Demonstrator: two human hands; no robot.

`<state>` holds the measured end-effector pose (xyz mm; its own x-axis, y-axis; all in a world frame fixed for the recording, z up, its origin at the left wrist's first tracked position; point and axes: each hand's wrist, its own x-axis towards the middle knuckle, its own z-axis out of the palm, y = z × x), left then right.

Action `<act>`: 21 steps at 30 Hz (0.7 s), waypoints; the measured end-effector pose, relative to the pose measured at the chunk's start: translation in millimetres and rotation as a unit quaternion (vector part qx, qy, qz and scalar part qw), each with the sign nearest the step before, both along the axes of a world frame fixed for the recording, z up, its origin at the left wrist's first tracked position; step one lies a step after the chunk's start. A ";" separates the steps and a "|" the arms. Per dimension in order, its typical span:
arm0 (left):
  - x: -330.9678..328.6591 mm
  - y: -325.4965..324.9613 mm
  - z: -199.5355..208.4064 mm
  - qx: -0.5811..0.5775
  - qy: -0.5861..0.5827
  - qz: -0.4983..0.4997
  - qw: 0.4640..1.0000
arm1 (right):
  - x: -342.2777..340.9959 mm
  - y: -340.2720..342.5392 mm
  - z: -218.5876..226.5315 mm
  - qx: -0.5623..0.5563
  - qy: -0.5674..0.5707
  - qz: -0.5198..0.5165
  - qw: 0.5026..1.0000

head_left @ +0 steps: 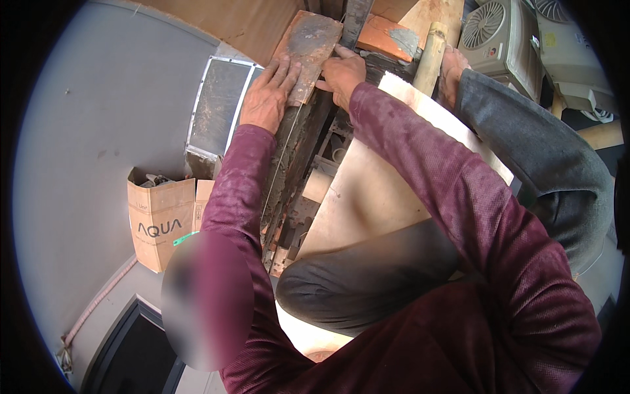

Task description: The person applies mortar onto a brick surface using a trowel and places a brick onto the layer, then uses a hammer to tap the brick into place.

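A flat reddish brick [306, 67] with a grey mortar smear on its face lies on top of a narrow wall of rough mortar [284, 152]. My left hand [266, 97] rests on the brick's left side, its fingers stretched out over the face. At the opposite edge, my right hand [342, 73] has its fingers bent against the brick's side; part of those fingers is hidden. A thin string [283, 157] runs along the wall from beneath the brick toward me.
A pale board [367, 190] slopes beside the wall under my leg. Beyond my right hand are another orange brick [384, 38] and a bamboo pole [431, 58]. Air-conditioner units [502, 43] stand at the far right. An open cardboard box [161, 220] sits left, by a grey wall [111, 118].
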<state>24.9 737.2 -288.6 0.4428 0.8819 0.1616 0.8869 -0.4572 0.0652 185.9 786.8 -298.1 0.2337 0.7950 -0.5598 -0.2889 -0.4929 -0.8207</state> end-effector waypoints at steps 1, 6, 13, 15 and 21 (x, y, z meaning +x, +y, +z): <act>-0.4 -0.4 -1.3 0.007 0.002 0.002 1.000 | 2.0 0.8 5.4 -0.016 -0.016 0.006 1.000; -0.5 1.2 -6.6 -0.002 0.015 0.012 1.000 | 6.9 -0.5 26.4 -0.042 -0.038 0.036 0.998; 24.7 18.6 2.9 0.005 -0.002 0.008 1.000 | 39.4 28.5 -19.4 -0.012 -0.069 0.128 0.989; 9.7 10.7 -6.5 -0.030 0.020 0.022 0.999 | 36.7 16.5 -11.5 -0.009 -0.077 0.187 0.979; -12.0 13.8 -5.0 -0.117 -0.047 0.024 0.992 | 103.2 -11.5 149.4 0.101 -0.155 0.358 0.915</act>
<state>12.9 751.0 -293.6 0.3921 0.9198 -0.0119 0.8922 -0.3771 0.2486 289.1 775.3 -148.7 -0.2656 0.8860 -0.3800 0.3113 -0.2942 -0.9036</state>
